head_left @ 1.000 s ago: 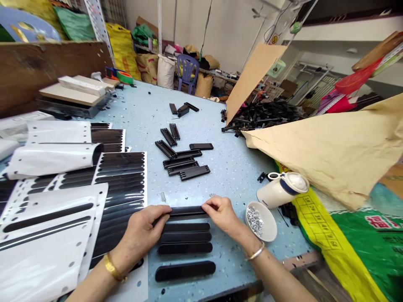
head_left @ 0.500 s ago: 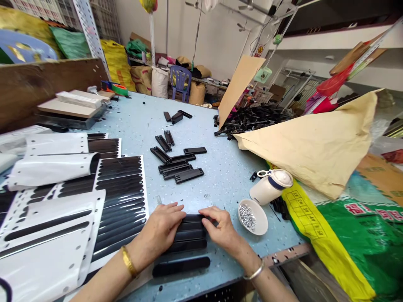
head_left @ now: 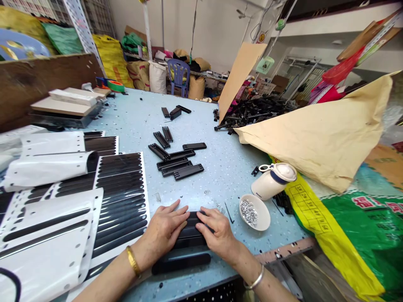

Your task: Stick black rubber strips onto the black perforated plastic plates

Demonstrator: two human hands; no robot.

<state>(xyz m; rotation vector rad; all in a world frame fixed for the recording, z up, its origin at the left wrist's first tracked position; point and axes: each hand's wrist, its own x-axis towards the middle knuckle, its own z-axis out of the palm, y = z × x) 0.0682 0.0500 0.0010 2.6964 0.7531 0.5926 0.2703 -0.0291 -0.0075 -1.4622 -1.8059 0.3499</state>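
A row of flat black bars (head_left: 189,232) lies side by side at the front of the blue speckled table. My left hand (head_left: 165,224) rests over their left ends, fingers stretched out and spread. On the right ends lies my right hand (head_left: 217,228), its fingertips and thumb apart and pressing on the upper bars. The hands hide much of the row. Nearer the table edge, a separate black bar with rounded ends (head_left: 181,263) lies apart from both hands. Left of my left hand is a white sheet carrying many glossy black strips (head_left: 121,205).
Several slotted black pieces (head_left: 189,172) lie beyond my hands. To the right stand a white bowl of small silvery parts (head_left: 262,218) and a white lidded mug (head_left: 267,186). Brown paper (head_left: 315,130) borders a black heap (head_left: 252,111). Peeled white sheets (head_left: 47,239) cover the left side.
Both hands have come slightly closer together over the bars, and the left fingers have spread more. My view has shifted a little.
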